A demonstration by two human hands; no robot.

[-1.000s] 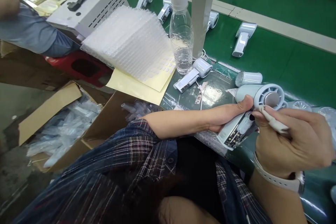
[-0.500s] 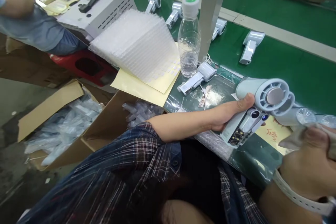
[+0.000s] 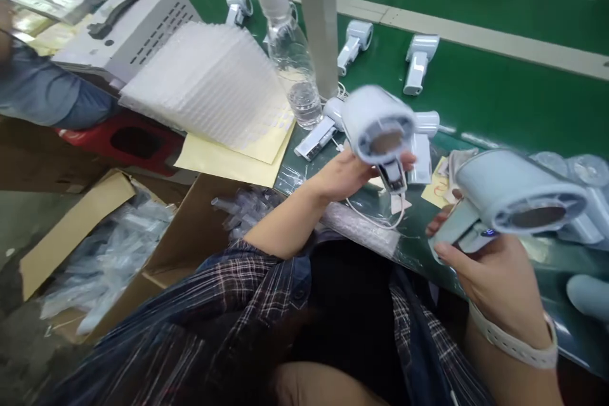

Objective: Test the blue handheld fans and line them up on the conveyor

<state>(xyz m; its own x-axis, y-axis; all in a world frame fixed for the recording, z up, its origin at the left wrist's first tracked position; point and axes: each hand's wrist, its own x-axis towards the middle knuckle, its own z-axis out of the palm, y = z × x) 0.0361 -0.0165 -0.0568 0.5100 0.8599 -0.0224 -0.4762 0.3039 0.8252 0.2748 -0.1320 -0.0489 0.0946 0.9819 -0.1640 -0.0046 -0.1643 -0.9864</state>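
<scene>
My left hand is closed around the handle of a pale blue handheld fan, held above the bench with its round head toward me. A white cable hangs in a loop at the bottom of that handle; whether it is plugged in I cannot tell. My right hand grips a second handheld fan, whose handle shows a small lit blue display. A grey cloth lies on the bench between the two. Another fan rests on the bench just left of my left hand.
A water bottle stands before a metal post. More fans lie on the green belt, and several crowd the right. Bubble-wrap sheets and a white metal box are left; an open carton is below. A person sits far left.
The cloth has left my right hand, which now holds a fan. My left hand's fan has moved left and turned, and the cable now hangs at its handle. The view has shifted right.
</scene>
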